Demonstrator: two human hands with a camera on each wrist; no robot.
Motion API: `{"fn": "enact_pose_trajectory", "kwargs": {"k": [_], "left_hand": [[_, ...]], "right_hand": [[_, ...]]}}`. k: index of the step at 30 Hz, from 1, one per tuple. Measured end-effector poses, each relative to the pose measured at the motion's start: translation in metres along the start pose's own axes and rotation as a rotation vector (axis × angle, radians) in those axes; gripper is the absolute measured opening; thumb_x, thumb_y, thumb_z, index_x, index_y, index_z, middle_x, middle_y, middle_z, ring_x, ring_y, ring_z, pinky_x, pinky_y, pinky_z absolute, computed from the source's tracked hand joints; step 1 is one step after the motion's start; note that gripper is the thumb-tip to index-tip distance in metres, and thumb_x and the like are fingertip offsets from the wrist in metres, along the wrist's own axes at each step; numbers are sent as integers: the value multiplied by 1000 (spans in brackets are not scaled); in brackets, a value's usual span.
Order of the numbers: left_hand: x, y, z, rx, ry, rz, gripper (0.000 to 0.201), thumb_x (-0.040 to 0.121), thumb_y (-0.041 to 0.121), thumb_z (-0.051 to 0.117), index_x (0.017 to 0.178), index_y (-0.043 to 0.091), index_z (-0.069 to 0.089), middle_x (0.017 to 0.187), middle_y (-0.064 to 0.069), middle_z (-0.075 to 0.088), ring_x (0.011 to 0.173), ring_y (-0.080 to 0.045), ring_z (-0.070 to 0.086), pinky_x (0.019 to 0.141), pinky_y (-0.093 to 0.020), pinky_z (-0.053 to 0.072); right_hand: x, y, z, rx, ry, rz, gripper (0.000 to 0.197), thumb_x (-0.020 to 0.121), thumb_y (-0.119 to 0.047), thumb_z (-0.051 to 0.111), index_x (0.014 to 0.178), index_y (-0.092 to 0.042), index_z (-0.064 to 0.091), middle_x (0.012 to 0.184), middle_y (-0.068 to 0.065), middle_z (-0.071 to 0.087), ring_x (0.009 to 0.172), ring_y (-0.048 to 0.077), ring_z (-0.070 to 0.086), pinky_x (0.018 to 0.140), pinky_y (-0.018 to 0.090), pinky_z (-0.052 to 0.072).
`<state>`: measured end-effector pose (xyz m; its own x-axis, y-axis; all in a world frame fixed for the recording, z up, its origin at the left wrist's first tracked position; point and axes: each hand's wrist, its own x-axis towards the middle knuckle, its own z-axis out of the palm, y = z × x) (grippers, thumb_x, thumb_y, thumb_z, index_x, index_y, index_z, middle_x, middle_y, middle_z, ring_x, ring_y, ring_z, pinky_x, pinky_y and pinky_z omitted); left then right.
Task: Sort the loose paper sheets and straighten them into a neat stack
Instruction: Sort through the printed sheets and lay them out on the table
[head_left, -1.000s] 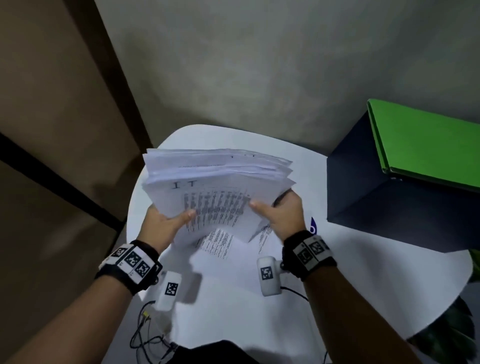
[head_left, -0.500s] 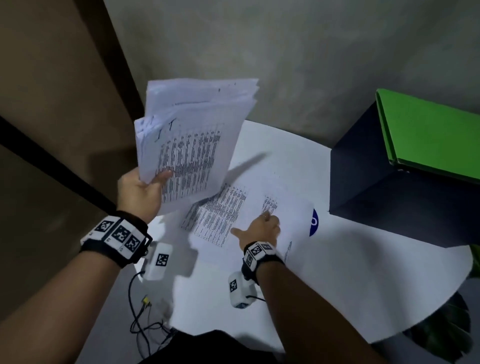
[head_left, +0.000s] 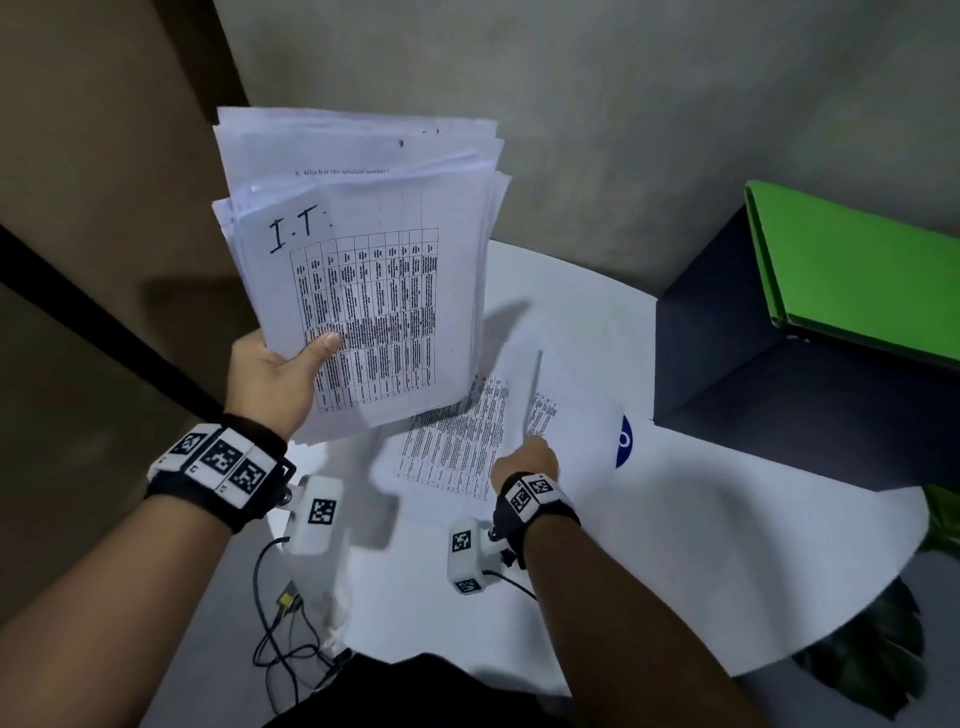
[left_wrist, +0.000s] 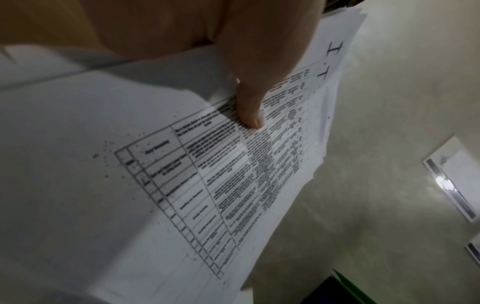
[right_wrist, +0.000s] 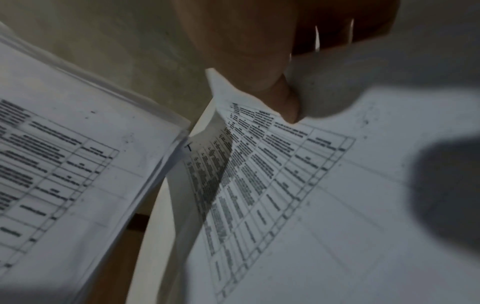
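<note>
Our left hand (head_left: 275, 371) grips the stack (head_left: 358, 270) by its bottom corner, thumb on top, and holds it up above the desk (head_left: 727, 519) so our other hand is free to work. The stack stands almost upright, its long side going up and down, with the "I.T" end at the top, and its top edges are still uneven. Just right of the stack, our right hand (head_left: 527, 460) pinches the near edge of a loose sheet (head_left: 576, 410) lying on the desk and lifts it a bit, likely to add it to the stack.
</note>
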<state>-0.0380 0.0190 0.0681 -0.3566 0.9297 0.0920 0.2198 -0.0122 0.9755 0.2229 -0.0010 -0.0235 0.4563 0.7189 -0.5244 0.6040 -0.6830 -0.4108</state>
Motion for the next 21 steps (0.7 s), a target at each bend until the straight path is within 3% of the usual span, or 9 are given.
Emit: {"fn": "enact_pose_trajectory", "kwargs": {"k": [3, 6, 9, 12, 15, 18, 21], "left_hand": [[0, 3, 1, -20, -18, -1, 20, 84, 14, 75, 90, 32, 68, 84, 36, 69, 86, 12, 66, 77, -10, 52], [1, 4, -1, -44, -11, -17, 18, 84, 16, 76, 95, 28, 70, 87, 32, 71, 89, 7, 68, 82, -14, 53], [1, 6, -4, -55, 6, -44, 20, 83, 16, 76, 101, 22, 71, 86, 31, 71, 89, 5, 68, 84, -17, 54], [2, 9, -4, -32, -11, -61, 12, 83, 18, 77, 88, 26, 69, 78, 29, 71, 78, 8, 67, 82, -23, 53], [2, 15, -6, -16, -31, -64, 12, 83, 19, 77, 88, 27, 70, 82, 30, 72, 82, 8, 68, 79, -18, 52], [4, 19, -10, -24, -25, -68, 14, 82, 20, 77, 90, 29, 70, 88, 26, 73, 88, 5, 69, 77, -11, 52], [3, 25, -16, -9, -13, -99, 11, 82, 24, 77, 78, 24, 66, 74, 19, 70, 70, 4, 64, 69, -8, 49]], "right_hand": [[-3, 8, -9, 88, 40, 58, 29, 82, -12, 58, 110, -7, 61, 113, 14, 67, 100, 33, 65, 84, 33, 54], [-2, 35, -27, 148, 96, 168, 48, 87, -10, 55, 134, -6, 47, 133, 18, 56, 121, 37, 56, 102, 39, 47], [-1, 52, -37, 6, 146, 239, 54, 87, -22, 61, 135, -9, 41, 137, 16, 46, 125, 38, 44, 99, 45, 43], [1, 47, -28, -61, 141, 199, 64, 78, -38, 74, 128, -13, 44, 133, 13, 41, 121, 35, 40, 91, 48, 45], [4, 41, -20, -23, 155, 154, 66, 75, -30, 79, 129, -14, 43, 133, 13, 41, 119, 36, 46, 89, 49, 51], [9, 38, -20, 44, 132, 165, 75, 79, -20, 76, 139, -17, 30, 134, 15, 47, 118, 39, 53, 94, 50, 50], [15, 38, -25, 143, 123, 197, 78, 83, -11, 68, 144, -14, 20, 131, 19, 56, 113, 39, 60, 97, 46, 51]]}}
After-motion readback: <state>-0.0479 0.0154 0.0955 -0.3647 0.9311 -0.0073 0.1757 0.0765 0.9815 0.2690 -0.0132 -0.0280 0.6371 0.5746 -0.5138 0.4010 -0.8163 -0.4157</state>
